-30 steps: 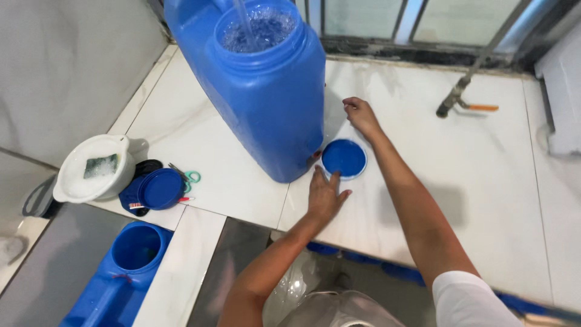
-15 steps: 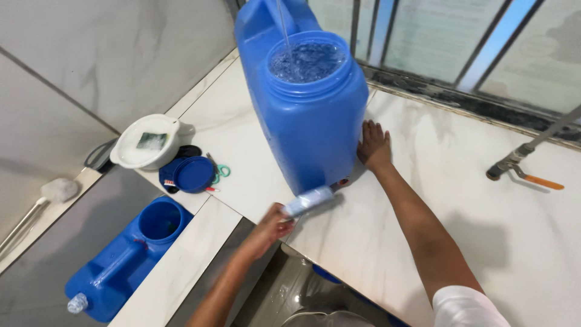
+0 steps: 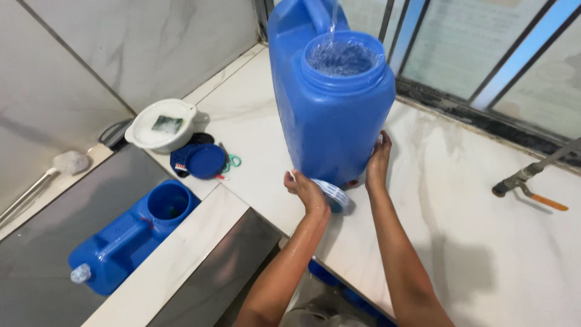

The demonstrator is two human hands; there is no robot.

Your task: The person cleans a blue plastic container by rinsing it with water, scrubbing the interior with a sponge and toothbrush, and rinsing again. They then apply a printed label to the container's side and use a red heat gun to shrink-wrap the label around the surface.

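A large blue jerrycan point(image 3: 330, 97) stands upright on the white marble counter point(image 3: 460, 200), its wide mouth open and a thin stream of water falling into the foamy water inside. My left hand point(image 3: 307, 189) grips a round blue lid point(image 3: 334, 195), held on edge at the can's base. My right hand point(image 3: 378, 162) rests flat against the can's lower right side.
A white bowl point(image 3: 162, 126) holding a green sponge, a second blue lid point(image 3: 204, 160) and green rings lie at the counter's left corner. Another blue jerrycan point(image 3: 130, 235) lies on the grey floor below. A brush point(image 3: 66, 162) lies at left. A tap with an orange handle point(image 3: 532, 184) is at right.
My left hand picked the blue lid up off the counter and brought it, tilted on edge, to the can's base. My right hand moved from the counter onto the can's side.
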